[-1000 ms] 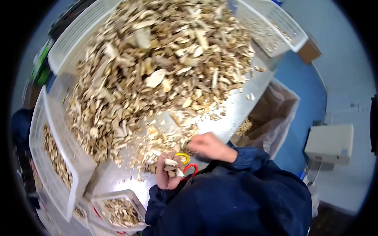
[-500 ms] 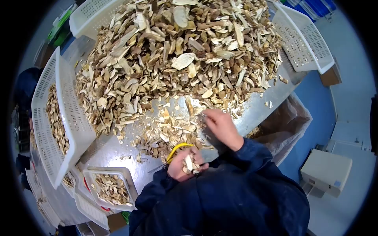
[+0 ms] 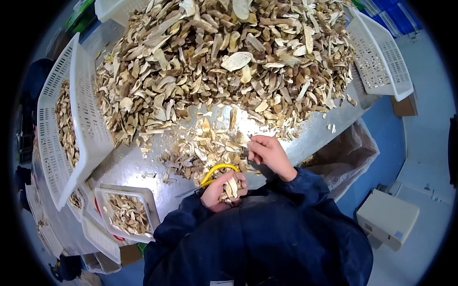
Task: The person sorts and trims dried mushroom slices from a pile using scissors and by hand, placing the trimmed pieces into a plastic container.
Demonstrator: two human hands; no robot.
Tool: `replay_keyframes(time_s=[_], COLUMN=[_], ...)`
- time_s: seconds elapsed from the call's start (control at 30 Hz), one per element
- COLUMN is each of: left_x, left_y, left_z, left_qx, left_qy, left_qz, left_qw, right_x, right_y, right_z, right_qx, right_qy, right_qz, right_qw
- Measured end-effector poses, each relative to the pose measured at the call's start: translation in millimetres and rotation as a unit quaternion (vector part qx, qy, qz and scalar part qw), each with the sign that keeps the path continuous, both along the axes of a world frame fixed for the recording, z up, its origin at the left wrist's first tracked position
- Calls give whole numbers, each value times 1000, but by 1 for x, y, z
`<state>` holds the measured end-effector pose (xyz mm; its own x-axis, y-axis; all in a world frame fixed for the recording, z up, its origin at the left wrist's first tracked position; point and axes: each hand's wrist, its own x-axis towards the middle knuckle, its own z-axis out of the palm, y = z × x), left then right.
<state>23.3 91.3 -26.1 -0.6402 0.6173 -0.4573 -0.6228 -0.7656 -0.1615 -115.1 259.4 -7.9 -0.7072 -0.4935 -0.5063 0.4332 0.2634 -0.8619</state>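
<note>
My left hand (image 3: 214, 194) is curled palm up near my body, its fingers closed round several dried mushroom slices (image 3: 231, 188). Just beyond it are yellow-handled scissors (image 3: 220, 167); their metal blade points left, partly hidden by the hand. My right hand (image 3: 270, 155) is up and to the right, thumb and forefinger pinched on a pale mushroom slice (image 3: 243, 139) above the small loose pile (image 3: 200, 148). Behind both hands rises a large heap of dried mushroom slices (image 3: 214, 71).
A white perforated basket (image 3: 90, 114) stands at left, and another (image 3: 381, 52) at back right. A clear tray of slices (image 3: 126, 214) sits front left on the metal table (image 3: 143, 167). A plastic-lined bin (image 3: 350, 152) is below the right edge. A white box (image 3: 389, 214) stands farther right.
My right hand has shifted slightly down in view, its fingers more closed at the tips. My left hand still holds its slices, now tilted more upright. The whole view has shifted a little.
</note>
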Motion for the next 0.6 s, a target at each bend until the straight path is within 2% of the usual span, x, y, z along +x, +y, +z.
replay_keyframes(time_s=[0.07,0.2,0.23,0.3,0.33,0.4,0.47,0.57,0.6], left_x=[-3,-11,-10,-6,2,0,7,33,49], left_y=[0,-5,-8,-6,-8,-10,-26,-61,-76], left_z=[0,11,2,-2,2,25,31,32,26], left_qx=[19,137,221,181,142,41,62,100,87], left_qy=[-11,-71,-62,-45,-37,-54,-92,-49,-74], left_qz=[25,85,101,129,173,181,224,345,401], left_qw=[999,984,968,974,974,981,968,932,909], right_x=[1,3,4,1,4,2,4,2,1], right_y=[3,3,5,3,1,1,-5,-8,-11], right_z=[6,11,12,10,10,18,12,3,6], right_qx=[-61,-81,-79,-90,-90,-82,-85,-103,-107], right_qy=[-129,-152,-135,-115,-96,-40,-48,-44,-46], right_qz=[-29,-52,-51,-10,-18,-9,-48,-44,-38], right_qw=[989,984,986,989,991,996,994,993,993])
